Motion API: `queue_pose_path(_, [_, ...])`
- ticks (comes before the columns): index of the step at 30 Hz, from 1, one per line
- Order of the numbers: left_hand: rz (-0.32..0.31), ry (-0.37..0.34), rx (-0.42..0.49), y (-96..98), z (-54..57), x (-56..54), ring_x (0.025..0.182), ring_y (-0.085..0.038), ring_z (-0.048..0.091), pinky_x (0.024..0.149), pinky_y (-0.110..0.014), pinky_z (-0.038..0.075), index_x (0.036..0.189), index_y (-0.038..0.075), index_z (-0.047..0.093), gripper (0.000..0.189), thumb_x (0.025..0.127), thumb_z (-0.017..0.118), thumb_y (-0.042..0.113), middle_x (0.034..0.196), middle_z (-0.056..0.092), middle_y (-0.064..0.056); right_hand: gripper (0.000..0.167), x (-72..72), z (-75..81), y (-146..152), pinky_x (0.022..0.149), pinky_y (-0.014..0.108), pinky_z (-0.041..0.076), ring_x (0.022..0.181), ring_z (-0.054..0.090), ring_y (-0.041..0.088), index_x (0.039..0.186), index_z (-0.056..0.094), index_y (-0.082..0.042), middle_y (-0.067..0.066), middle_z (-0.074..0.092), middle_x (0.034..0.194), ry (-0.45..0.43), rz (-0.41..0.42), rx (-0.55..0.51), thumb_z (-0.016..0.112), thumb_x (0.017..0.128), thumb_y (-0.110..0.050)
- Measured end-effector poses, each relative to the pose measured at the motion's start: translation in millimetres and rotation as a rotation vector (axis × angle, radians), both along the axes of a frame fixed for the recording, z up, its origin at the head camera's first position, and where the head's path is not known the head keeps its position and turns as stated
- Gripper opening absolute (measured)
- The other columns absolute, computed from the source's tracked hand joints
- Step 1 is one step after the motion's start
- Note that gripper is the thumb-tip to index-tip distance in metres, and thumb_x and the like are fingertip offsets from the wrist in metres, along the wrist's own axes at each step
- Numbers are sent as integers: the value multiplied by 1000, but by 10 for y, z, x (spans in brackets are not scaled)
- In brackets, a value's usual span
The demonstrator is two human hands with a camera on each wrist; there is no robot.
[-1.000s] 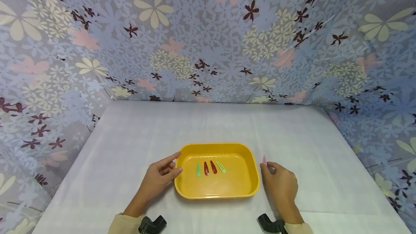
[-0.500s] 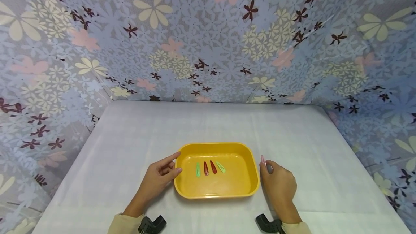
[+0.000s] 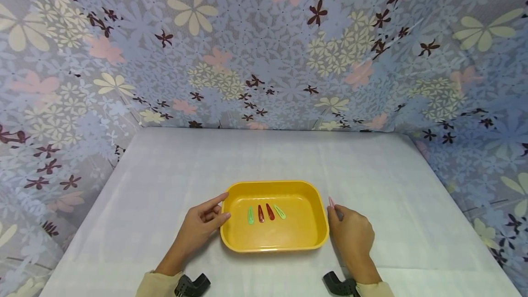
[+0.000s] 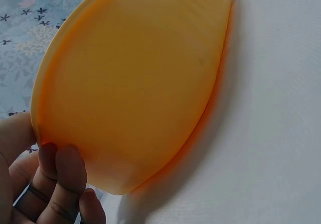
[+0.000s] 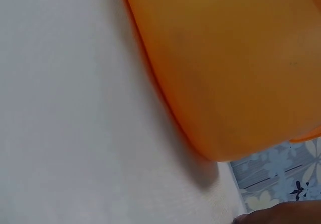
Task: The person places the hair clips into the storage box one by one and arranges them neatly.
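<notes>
A yellow tray (image 3: pixel 272 237) lies on the table. At its left end my left hand (image 3: pixel 202 219) holds the rim; the left wrist view shows the fingers (image 4: pixel 70 169) against the outer wall of the tray (image 4: pixel 130 83). Inside, in a row, are a green hair clip (image 3: pixel 250 215), two dark red hair clips (image 3: pixel 261 213) and a lighter green hair clip (image 3: pixel 279 211). Just outside the right rim, my right hand (image 3: pixel 352 230) pinches a pink hair clip (image 3: pixel 331 201), its tip pointing away from me. Only a sliver of that hand (image 5: pixel 286 215) enters the right wrist view.
White cloth (image 3: pixel 264 155) covers the table. A flowered curtain (image 3: pixel 264 58) hangs behind it and along both sides. Dark wrist devices (image 3: pixel 192 284) sit near both beige sleeves (image 3: pixel 156 284).
My right hand has shifted slightly left with the pink hair clip, closer to the tray's right rim. The left hand, the tray and the clips inside look unchanged.
</notes>
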State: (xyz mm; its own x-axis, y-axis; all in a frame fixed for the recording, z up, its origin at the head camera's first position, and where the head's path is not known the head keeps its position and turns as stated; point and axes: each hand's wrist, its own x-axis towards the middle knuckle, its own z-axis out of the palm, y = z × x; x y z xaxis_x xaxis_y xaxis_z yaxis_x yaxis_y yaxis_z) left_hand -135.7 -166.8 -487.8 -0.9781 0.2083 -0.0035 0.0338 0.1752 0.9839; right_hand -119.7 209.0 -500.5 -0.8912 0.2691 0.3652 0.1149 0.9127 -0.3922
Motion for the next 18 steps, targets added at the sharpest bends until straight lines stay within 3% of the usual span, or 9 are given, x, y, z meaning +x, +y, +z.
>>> queue_pose_path(8, [0,9,15,-6,7,-2,65,-10,51,55,-20,41,144,10,61,54,93,78,19,95,62,-13,27,-33,-24,-33,58,50,56,67,70,37,99,80,3,16,73,73,25,-37,-82,75,92,-23])
queue_pose_path(15, [-3,15,15,-7,-4,-4,64,-10,51,55,-20,42,144,10,61,53,94,77,19,95,62,-13,28,-38,-9,-26,58,51,56,65,69,36,96,80,3,15,72,70,43,-63,-100,75,91,-25])
queue_pose_path(18, [-1,8,14,0,-6,0,65,-10,51,56,-20,42,144,11,61,53,94,77,20,96,62,-13,29,-33,22,-13,54,47,54,58,65,31,95,81,2,12,70,65,69,-65,-94,76,91,-26])
